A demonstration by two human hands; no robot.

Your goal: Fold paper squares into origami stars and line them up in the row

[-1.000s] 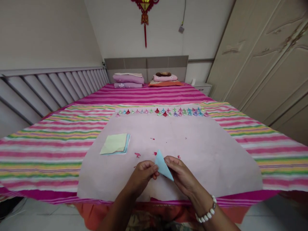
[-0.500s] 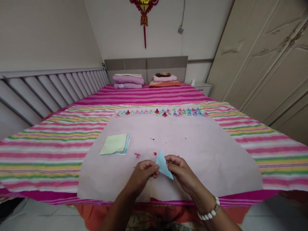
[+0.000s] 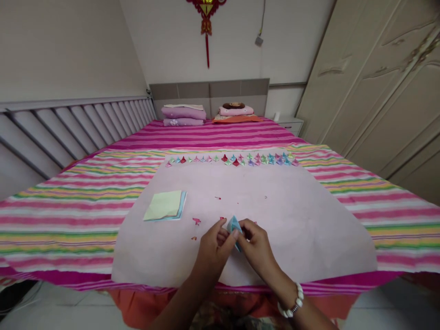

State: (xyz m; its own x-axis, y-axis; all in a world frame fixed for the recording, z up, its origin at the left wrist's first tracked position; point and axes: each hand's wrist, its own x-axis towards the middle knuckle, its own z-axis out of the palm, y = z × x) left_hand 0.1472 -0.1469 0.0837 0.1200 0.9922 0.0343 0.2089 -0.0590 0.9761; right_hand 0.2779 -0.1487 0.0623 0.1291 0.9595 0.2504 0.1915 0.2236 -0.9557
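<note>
A small light blue folded paper (image 3: 234, 225) is pinched between both my hands just above the pale pink sheet (image 3: 295, 220) spread over the bed. My left hand (image 3: 216, 247) grips it from the left with the thumb across the fold, fingers closed. Fingers closed as well, my right hand (image 3: 256, 245), with a white bead bracelet at the wrist, holds it from the right. Most of the paper is hidden by my fingers. Tiny red paper scraps (image 3: 196, 221) lie on the sheet just beyond my hands.
A stack of pale green and blue paper squares (image 3: 165, 206) lies to the left. A row of several small folded paper shapes (image 3: 233, 159) lines the sheet's far edge. Pillows (image 3: 184, 114) rest at the headboard; a wardrobe (image 3: 378, 87) stands on the right.
The blue paper was a flat upright triangle; now it is folded smaller and my hands have closed together around it, moving slightly forward.
</note>
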